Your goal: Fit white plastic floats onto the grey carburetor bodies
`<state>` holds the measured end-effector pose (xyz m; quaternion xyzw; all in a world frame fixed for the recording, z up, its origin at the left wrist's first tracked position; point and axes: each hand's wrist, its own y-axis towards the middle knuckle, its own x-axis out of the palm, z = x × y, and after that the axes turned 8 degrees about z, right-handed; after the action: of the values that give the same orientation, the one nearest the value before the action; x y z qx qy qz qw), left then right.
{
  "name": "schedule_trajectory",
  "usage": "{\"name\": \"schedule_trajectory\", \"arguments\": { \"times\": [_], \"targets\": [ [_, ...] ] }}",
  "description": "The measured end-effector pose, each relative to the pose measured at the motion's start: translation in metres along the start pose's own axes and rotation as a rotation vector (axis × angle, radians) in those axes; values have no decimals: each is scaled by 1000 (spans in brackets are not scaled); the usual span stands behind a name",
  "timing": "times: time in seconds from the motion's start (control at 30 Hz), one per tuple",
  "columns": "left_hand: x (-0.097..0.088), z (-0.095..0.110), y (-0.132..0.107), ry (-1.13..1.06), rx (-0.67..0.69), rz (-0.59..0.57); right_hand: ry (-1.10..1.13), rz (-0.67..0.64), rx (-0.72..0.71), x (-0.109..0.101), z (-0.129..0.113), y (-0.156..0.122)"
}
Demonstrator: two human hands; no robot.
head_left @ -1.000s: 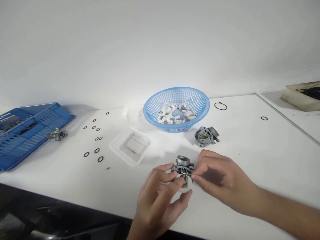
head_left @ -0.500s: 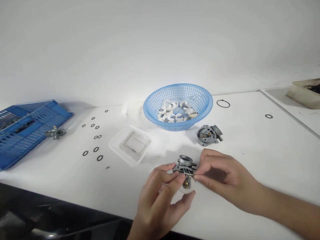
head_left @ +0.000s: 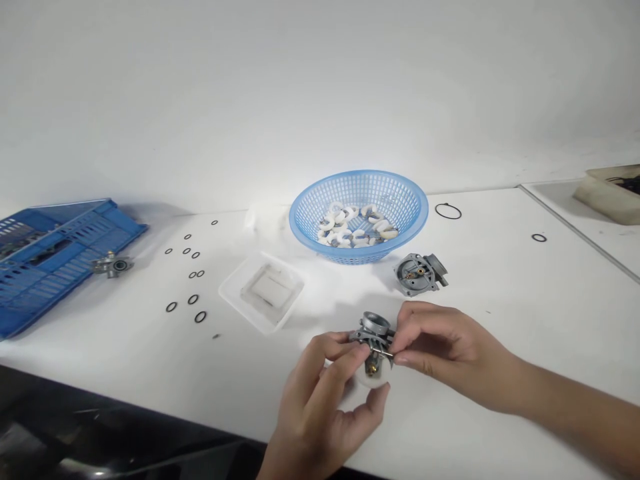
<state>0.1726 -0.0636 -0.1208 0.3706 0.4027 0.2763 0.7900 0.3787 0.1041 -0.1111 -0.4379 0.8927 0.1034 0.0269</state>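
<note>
A grey metal carburetor (head_left: 375, 324) is held over the table near its front edge, its round mouth upward. My left hand (head_left: 325, 393) is closed around its left side. A white float (head_left: 374, 380) sits on the carburetor's near face, beside a brass fitting. With thumb and forefinger my right hand (head_left: 445, 353) pinches the end of a thin metal pin (head_left: 384, 352), which lies across the carburetor above the float. The pin's other end meets my left fingertips. A second carburetor body (head_left: 416, 275) lies just beyond, its open face with brass jets showing.
A blue round basket (head_left: 359, 250) holds several white floats. Left of it stands a white plastic tray (head_left: 235, 293). Several black O-rings (head_left: 201, 317) lie on the left, a larger ring (head_left: 448, 211) at the back right. Another carburetor (head_left: 113, 265) rests by a blue crate (head_left: 90, 247).
The pin sits at a slightly steeper slant, its right end lower in my right fingers. My left fingers have shifted a little on the carburetor, and more of the float shows.
</note>
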Motion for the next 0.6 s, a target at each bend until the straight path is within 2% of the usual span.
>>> {"name": "schedule_trajectory", "arguments": {
  "times": [0.3,0.6],
  "targets": [
    [-4,1,0,-72,-101,-40,-93,59,-9,9,-6,0],
    [-1,-2,10,-159,-130,-4,-82,85,11,13,-8,1]
  ]
}}
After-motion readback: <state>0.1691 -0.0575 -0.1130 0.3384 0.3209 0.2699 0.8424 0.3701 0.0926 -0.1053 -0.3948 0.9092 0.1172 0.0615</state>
